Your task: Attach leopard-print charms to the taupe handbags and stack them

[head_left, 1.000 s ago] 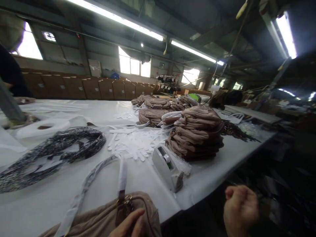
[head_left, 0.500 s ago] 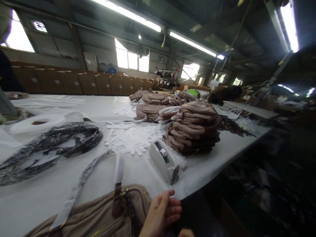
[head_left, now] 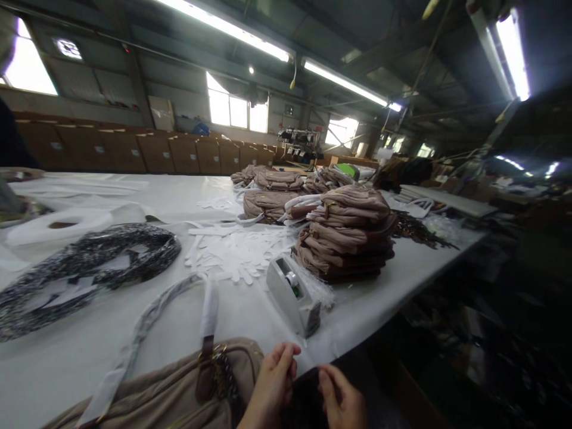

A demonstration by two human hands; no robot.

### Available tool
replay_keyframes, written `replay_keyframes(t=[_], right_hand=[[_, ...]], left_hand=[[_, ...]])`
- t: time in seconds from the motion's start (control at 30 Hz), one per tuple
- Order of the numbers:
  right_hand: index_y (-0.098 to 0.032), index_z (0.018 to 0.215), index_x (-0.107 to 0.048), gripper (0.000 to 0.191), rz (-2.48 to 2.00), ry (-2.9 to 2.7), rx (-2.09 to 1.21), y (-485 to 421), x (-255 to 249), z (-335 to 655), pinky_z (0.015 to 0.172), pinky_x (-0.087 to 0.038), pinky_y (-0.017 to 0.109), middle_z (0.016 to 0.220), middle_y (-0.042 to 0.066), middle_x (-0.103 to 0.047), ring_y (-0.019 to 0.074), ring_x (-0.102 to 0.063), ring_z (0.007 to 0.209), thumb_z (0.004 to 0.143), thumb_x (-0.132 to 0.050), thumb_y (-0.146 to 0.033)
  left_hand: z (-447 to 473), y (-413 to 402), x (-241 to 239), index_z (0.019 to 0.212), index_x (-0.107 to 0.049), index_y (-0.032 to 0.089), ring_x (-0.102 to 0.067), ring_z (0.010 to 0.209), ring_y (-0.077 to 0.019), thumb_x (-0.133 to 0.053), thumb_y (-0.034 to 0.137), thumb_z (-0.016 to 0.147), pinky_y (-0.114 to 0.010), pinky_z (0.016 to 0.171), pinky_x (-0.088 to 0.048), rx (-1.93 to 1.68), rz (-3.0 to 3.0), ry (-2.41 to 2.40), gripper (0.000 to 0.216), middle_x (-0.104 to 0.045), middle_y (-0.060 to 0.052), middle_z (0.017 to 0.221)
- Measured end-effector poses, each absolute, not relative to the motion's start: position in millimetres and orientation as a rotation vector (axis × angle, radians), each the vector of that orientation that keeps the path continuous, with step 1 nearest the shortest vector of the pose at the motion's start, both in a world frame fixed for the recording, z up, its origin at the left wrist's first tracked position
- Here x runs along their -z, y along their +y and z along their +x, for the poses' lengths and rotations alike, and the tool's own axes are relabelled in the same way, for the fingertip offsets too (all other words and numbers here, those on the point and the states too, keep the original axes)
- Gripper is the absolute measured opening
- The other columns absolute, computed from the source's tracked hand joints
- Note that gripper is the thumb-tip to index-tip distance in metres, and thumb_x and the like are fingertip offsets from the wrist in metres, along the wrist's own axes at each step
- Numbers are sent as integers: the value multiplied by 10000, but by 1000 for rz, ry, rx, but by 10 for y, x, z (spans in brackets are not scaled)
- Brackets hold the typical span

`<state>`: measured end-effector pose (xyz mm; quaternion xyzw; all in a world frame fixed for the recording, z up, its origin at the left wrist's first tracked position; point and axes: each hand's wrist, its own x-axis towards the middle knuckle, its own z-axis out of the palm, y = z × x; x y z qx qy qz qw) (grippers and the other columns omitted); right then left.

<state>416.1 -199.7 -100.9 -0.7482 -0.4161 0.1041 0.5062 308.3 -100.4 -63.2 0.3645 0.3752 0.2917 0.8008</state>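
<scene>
A taupe handbag [head_left: 179,387] lies at the lower left, its handle [head_left: 149,319] wrapped in white material and standing up in a loop. A dark chain hangs by the brown leather tab [head_left: 205,375]. My left hand [head_left: 274,378] is beside the bag's right end, fingers curled, thumb and forefinger pressed together. Just right of it, past the table edge, my right hand [head_left: 342,399] is closed in a pinch. Whatever either hand holds is too small to make out. A grey tape dispenser [head_left: 292,298] stands on the table just beyond my hands.
Behind the dispenser rises a stack of taupe bags [head_left: 348,232]. White strips [head_left: 236,250] are scattered left of it. A coil of black-and-white cord [head_left: 89,274] and a white roll [head_left: 62,225] lie to the left. The table edge [head_left: 402,292] runs along the right; cardboard boxes [head_left: 152,152] line the back.
My right hand has risen into view beside the left. My left hand has shifted slightly left, and its fingers have gone from partly extended to curled in a pinch.
</scene>
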Motion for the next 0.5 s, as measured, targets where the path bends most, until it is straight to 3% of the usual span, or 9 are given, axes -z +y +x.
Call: replay_keyframes(t=[0.1, 0.2, 0.37, 0.5], right_hand=[[-192, 982, -686, 351, -1840, -1232, -148, -1879, 877, 4350, 777, -514, 267, 926, 89, -707, 218, -665, 864, 895, -424, -409], [-212, 1073, -643, 291, -1937, -1458, -146, -1711, 816, 4434, 760, -501, 280, 896, 69, -683, 205, -654, 832, 905, -423, -301], [-209, 818, -659, 250, -2059, -1566, -143, -1514, 928, 4410, 685, -467, 266, 769, 39, -623, 182, -628, 726, 899, -423, -219], [-192, 756, -597, 253, -2013, -1549, -139, -1533, 967, 4426, 692, -460, 266, 783, 35, -578, 166, -605, 712, 904, -392, -193]], left_hand=[[3067, -991, 695, 760, -523, 176, -155, 257, 19, -653, 671, 568, -144, 317, -50, -633, 760, 834, 546, -413, 118, 412], [3035, -986, 723, 778, -519, 178, -140, 264, 21, -648, 685, 560, -140, 310, -62, -637, 747, 842, 566, -418, 116, 421], [2920, -1011, 653, 841, -523, 184, -162, 288, 11, -629, 723, 563, -126, 298, -92, -661, 752, 866, 615, -434, 107, 451], [2722, -1005, 582, 894, -539, 194, -180, 289, -6, -449, 796, 652, -121, 290, -87, -685, 774, 937, 655, -436, 89, 439]])
